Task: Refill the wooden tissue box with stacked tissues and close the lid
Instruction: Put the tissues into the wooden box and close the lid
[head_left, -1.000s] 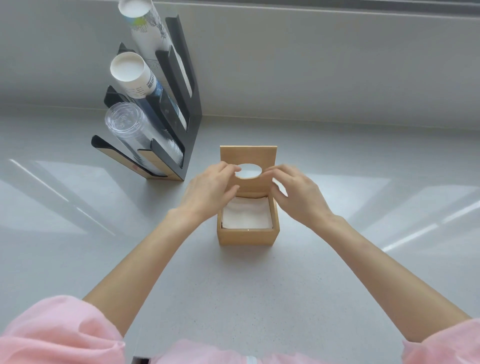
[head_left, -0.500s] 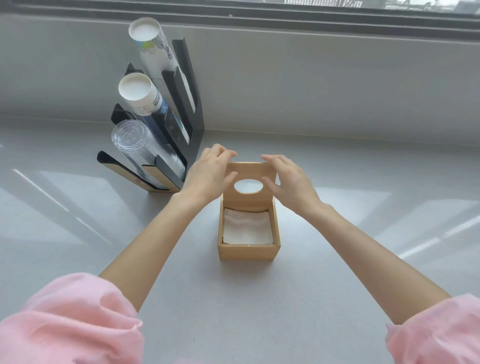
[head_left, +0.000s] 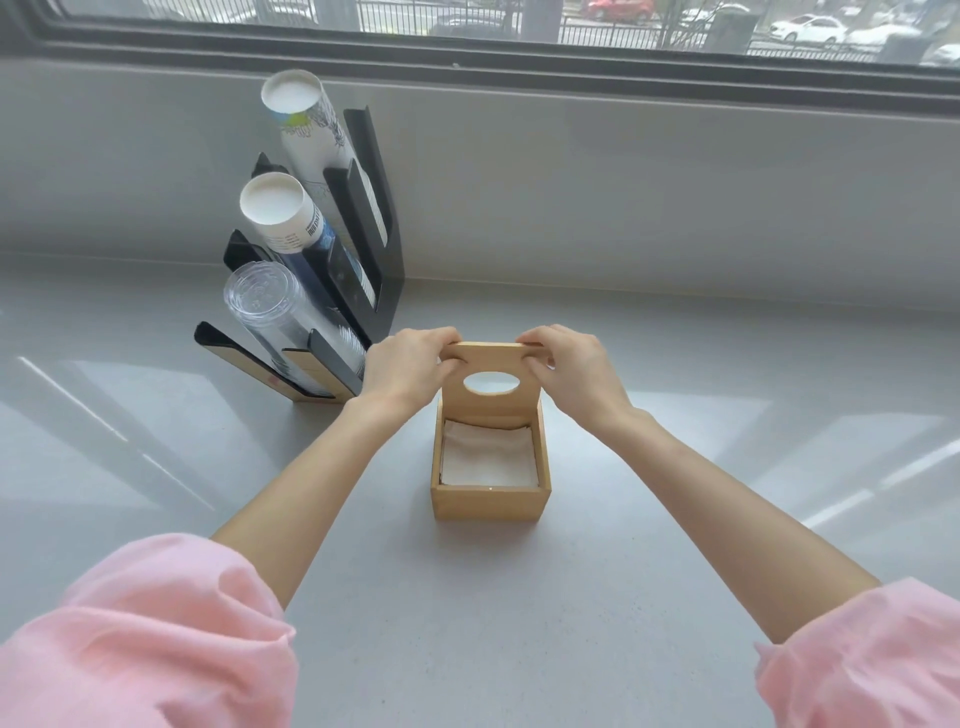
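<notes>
Pink sleeves (head_left: 145, 634) lowest in view, bare forearms reaching forward over the grey counter (head_left: 493, 623).

Box (head_left: 490, 501) sits mid-counter, well in from the near edge, open on top. Tissues (head_left: 488, 457) lie inside as a flat white stack, top sheet a little rumpled, level below the rim. Filling looks done; closing is the step in hand.

Lid (head_left: 491, 402) stands roughly upright at the box's far wall, oval slot showing through. Left hand (head_left: 405, 369) pinches the lid's top left corner, thumb on the near face, fingers over the top edge. Right hand (head_left: 576, 366) does the same at the top right corner. Both grasp the lid.

Handling, as judged: thin wood, stiff and light, likely hinged at the far wall; smooth faces, so the top corners are the sound hold. Bring it down evenly. Tissues are soft and could catch under the edge if they ride up. The box is light enough to skid.

Far left, near the wall: black rack (head_left: 374, 249) holding cups (head_left: 275, 208).
</notes>
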